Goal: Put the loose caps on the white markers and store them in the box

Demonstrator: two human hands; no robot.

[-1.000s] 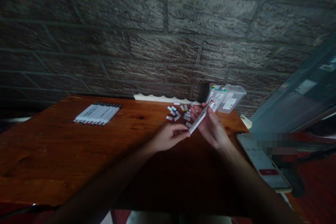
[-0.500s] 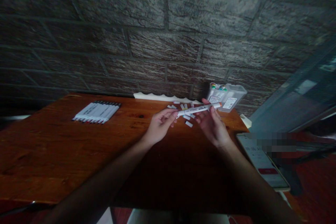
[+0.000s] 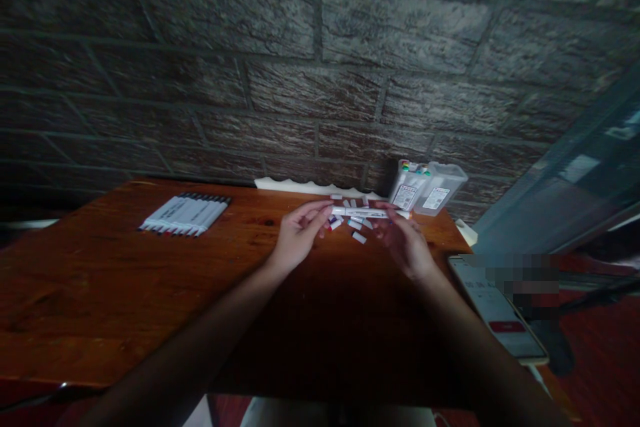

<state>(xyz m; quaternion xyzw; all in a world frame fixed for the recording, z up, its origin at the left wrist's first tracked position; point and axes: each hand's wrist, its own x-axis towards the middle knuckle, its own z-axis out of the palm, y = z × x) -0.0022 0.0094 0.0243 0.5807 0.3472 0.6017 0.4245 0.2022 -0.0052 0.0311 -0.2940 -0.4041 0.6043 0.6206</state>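
A white marker (image 3: 365,212) with dark print lies level between my two hands, above the table. The fingers of my left hand (image 3: 297,233) pinch its left end. My right hand (image 3: 406,243) grips the other end, where a bit of orange shows past the fingers. Below and behind the marker, several loose marker caps (image 3: 359,237) are scattered on the wood, partly hidden by my hands. To the left, a row of white markers (image 3: 186,215) lies side by side, without caps on their near ends as far as I can make out.
Two clear plastic cases (image 3: 439,188) stand at the back right; the left one holds a few coloured-end markers. A white wavy-edged strip (image 3: 310,187) runs along the brick wall (image 3: 280,93). A phone (image 3: 500,310) lies at the table's (image 3: 100,300) right edge.
The marker has turned from slanting up at the right to nearly level. My right hand has shifted its fingers over the orange end, covering most of it.
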